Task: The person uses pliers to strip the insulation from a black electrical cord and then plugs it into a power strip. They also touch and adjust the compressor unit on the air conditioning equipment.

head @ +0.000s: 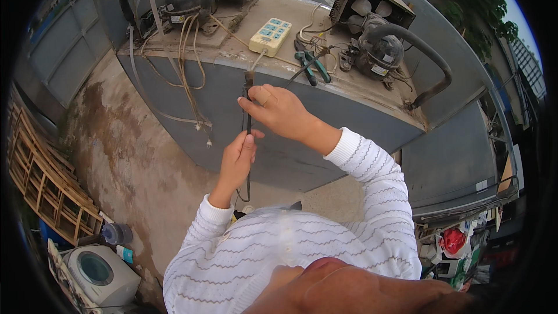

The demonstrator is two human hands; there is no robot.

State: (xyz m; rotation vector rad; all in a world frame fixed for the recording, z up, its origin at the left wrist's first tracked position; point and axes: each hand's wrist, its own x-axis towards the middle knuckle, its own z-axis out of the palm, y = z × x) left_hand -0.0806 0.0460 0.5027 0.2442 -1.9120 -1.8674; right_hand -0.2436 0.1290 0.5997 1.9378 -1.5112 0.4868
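Note:
My left hand (239,152) is closed around a thin black cable (249,179), which hangs in a loop below it. Above and to its right, my right hand (274,109) grips the upper part of the same cable, just under a dark plug connection (249,79); a bandage is wrapped on one finger. From that connection a pale cord runs up to a cream power strip (270,37) with blue sockets, lying on a dusty metal ledge (226,52). Pliers with green and black handles (311,67) lie right of the strip, beside loose wires.
A compressor (379,54) with a curved black hose stands right on the ledge, another compressor (183,0) left. Coiled beige cords (187,65) hang over the front edge. Wooden frames (52,174) and a washing machine (100,274) stand at lower left.

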